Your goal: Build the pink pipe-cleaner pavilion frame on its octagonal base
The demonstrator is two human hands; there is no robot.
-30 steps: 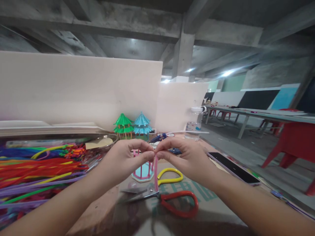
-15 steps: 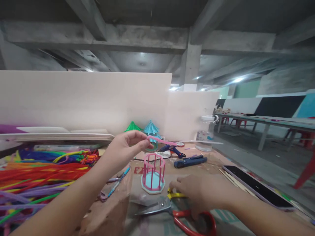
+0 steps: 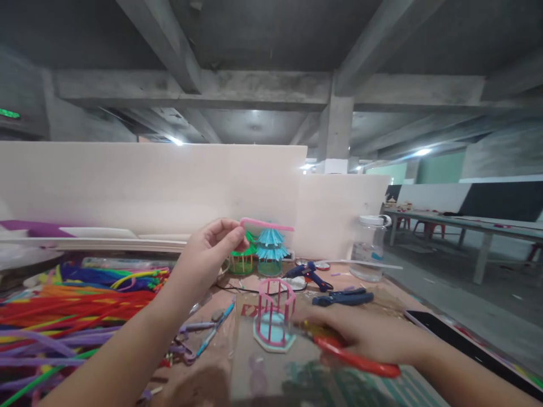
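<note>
My left hand (image 3: 214, 246) is raised and pinches one end of a pink pipe cleaner (image 3: 271, 225), which points to the right. Below it stands a small pink cage-like frame (image 3: 275, 285) on a pale blue octagonal base (image 3: 271, 333). My right hand (image 3: 360, 336), closed round scissors (image 3: 356, 359) with red and yellow handles, is just right of the frame. The blades, smeared by motion, point left in front of the frame. Behind the left hand are a light blue tiered-roof model (image 3: 271, 249) and a green one (image 3: 244, 263).
Bundles of coloured pipe cleaners (image 3: 76, 305) lie at left. A blue glue gun (image 3: 311, 276), blue pliers (image 3: 343, 297) and a clear jar (image 3: 369, 249) stand or lie behind the frame. A phone (image 3: 470, 350) is at right; a blue pen (image 3: 215, 328) lies left of the cardboard (image 3: 254, 384).
My right hand has lifted the scissors off the cardboard, where they lay under its fingers. My left hand still pinches the pink pipe cleaner. The view has tilted up a little.
</note>
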